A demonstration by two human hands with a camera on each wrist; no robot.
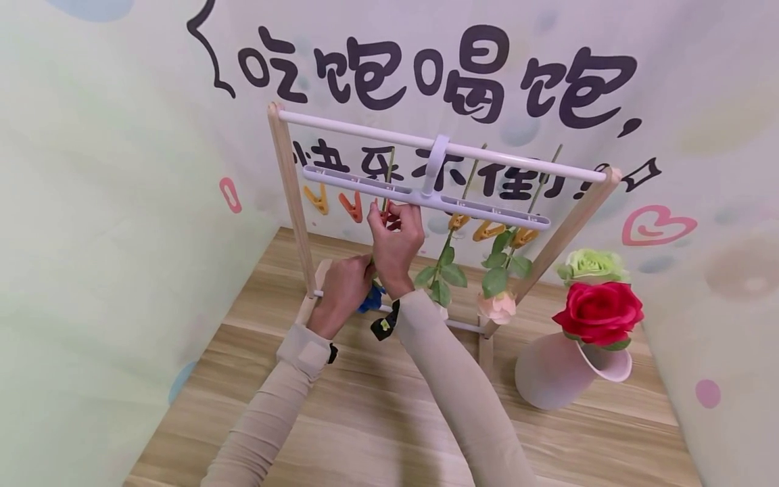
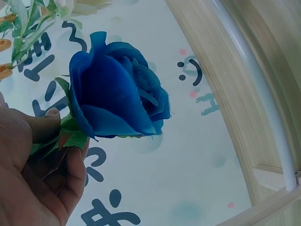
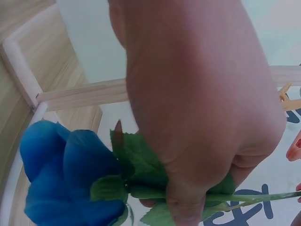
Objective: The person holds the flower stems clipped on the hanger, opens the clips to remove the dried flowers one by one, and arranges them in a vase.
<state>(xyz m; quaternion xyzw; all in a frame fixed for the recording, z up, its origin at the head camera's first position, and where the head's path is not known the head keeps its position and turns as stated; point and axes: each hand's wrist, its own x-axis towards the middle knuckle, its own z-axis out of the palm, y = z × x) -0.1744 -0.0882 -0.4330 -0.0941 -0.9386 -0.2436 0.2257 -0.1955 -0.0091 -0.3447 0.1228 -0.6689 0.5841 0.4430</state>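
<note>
- Keeping leaves clear of the orange clip (image 1: 351, 207) at left is advised, so that nothing is snagged.
- The blue rose (image 2: 120, 89) is gripped just beneath its bloom by the left hand (image 1: 345, 287), head-down below the hanger (image 1: 431, 198); it should be steadied there without the petals being crushed.
- The stem (image 1: 390, 164), risen past the hanger, is best held near upright.
- The red clip (image 1: 385, 215) is pinched by the right hand (image 1: 398, 240) (how far its mouth is parted cannot be told); it should be released only once the stem is seated.
- The pink rose (image 1: 498, 308), farther right, should be left unbrushed.
</note>
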